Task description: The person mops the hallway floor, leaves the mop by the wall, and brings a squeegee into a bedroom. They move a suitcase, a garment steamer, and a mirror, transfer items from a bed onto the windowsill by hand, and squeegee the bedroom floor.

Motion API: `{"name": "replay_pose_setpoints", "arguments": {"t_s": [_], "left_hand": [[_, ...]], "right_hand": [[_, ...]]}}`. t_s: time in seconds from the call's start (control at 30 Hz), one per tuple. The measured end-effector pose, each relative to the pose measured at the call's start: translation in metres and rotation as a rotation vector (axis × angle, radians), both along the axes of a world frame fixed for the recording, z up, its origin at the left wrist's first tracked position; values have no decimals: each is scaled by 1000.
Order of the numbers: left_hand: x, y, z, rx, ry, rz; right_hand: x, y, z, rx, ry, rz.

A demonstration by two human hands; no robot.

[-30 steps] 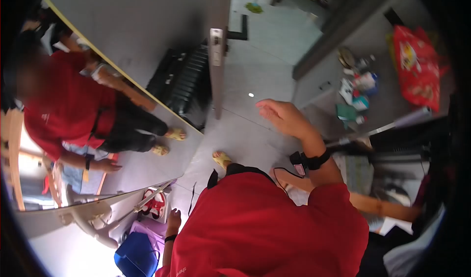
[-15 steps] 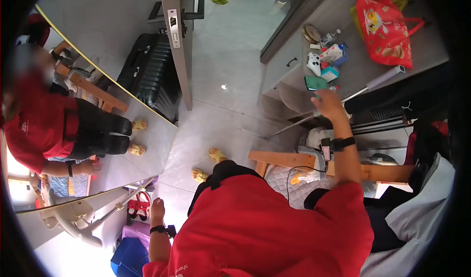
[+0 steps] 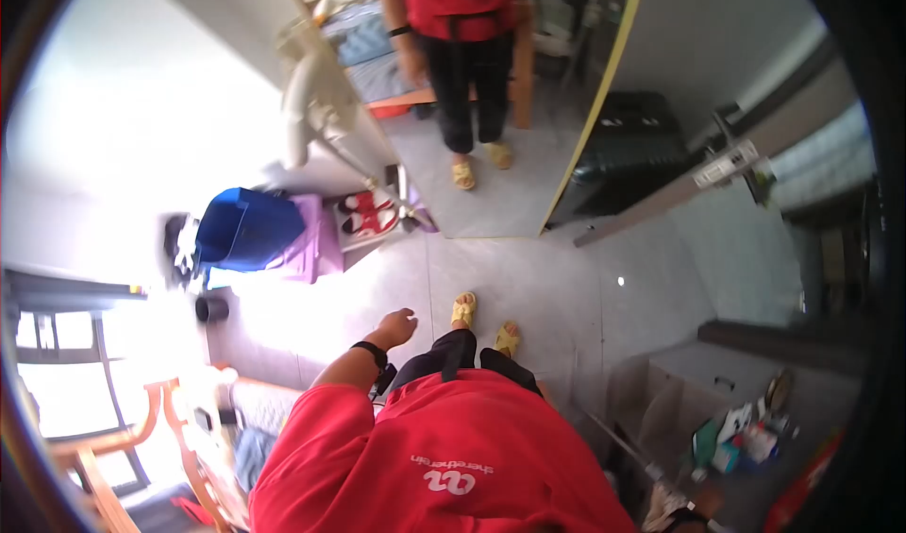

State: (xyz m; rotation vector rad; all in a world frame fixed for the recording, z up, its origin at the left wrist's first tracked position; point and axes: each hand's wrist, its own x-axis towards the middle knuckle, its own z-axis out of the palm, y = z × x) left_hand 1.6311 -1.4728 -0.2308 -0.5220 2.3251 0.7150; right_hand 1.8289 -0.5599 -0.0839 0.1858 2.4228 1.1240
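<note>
My left hand [image 3: 397,326] hangs in front of my black trousers, above the pale floor. Its fingers are loosely bent and apart, with nothing in them. My right hand [image 3: 706,498] is low at the right edge of the view, beside a slim metal pole [image 3: 634,446]. Its fingers are blurred and partly out of sight, so I cannot make out whether it touches the pole. Near it, on the grey cabinet, lie a green flat item [image 3: 704,441], a white game controller [image 3: 734,423] and a small teal box [image 3: 726,457].
A tall gold-edged mirror [image 3: 491,217] stands ahead. Right of it are a black suitcase [image 3: 628,160] and an open door [image 3: 698,179]. A blue bin [image 3: 247,231], a purple box [image 3: 316,240] and red-and-white shoes [image 3: 368,214] line the left wall. A wooden frame [image 3: 162,420] is at lower left.
The view has swung left, bringing the mirror to the top centre and the cabinet to the lower right. My right hand is no longer stretched out at the green item.
</note>
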Motion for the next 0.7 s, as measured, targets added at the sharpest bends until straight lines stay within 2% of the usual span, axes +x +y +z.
{"name": "replay_pose_setpoints", "arguments": {"t_s": [0.1,0.27,0.3,0.37,0.4,0.57,0.63,0.7], "left_hand": [[32,14,-16,58,-70,-47],[53,34,5,101,8,106],[61,29,-9,104,19,141],[76,15,-47,110,139,-11],[69,15,-8,154,-25,228],[94,-28,-30,125,74,327],[109,-45,-43,137,146,439],[125,-64,-31,169,151,543]], "right_hand": [[-31,-25,11,-95,-103,-67],[-105,-86,32,-208,-263,-76],[-119,-99,38,-220,-287,-71],[-143,-131,51,-246,-342,-60],[-153,-148,59,-262,-362,-57],[-192,-247,100,-310,-449,9],[-206,-292,120,-317,-468,59],[-218,-341,136,-319,-484,131]]}}
